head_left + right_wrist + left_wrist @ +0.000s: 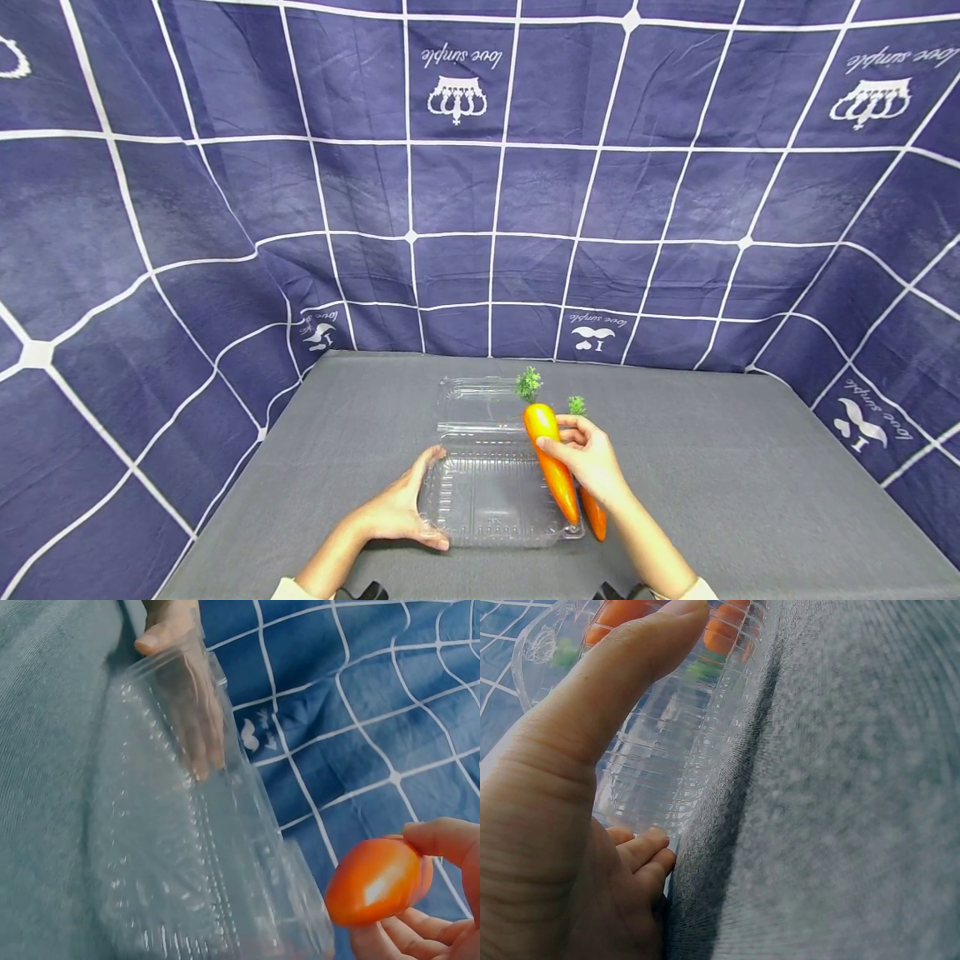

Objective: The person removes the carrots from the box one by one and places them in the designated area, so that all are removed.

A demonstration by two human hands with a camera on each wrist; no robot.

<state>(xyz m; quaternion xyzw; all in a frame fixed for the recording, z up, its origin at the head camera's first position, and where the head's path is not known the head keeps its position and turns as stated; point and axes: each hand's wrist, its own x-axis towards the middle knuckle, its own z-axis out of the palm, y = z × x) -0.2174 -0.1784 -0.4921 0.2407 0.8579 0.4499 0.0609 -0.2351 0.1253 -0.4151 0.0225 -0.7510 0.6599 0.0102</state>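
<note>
A clear plastic clamshell container (487, 496) lies opened on the table, its lid (480, 404) folded out on the far side. My left hand (397, 504) holds the container's left end, thumb at the near corner and fingers at the far one. Above the container's right side, my right hand (592, 462) pinches an orange carrot (551, 454) with a green leafy top (528, 382), tip slanting toward me. A second carrot (595, 515) is beside the container's right edge, partly hidden by my right hand. The right wrist view shows the held carrot (379, 881) tip-on.
Dark grey cloth covers the table (712, 467). A blue curtain (450, 192) with white grid lines encloses the back and both sides.
</note>
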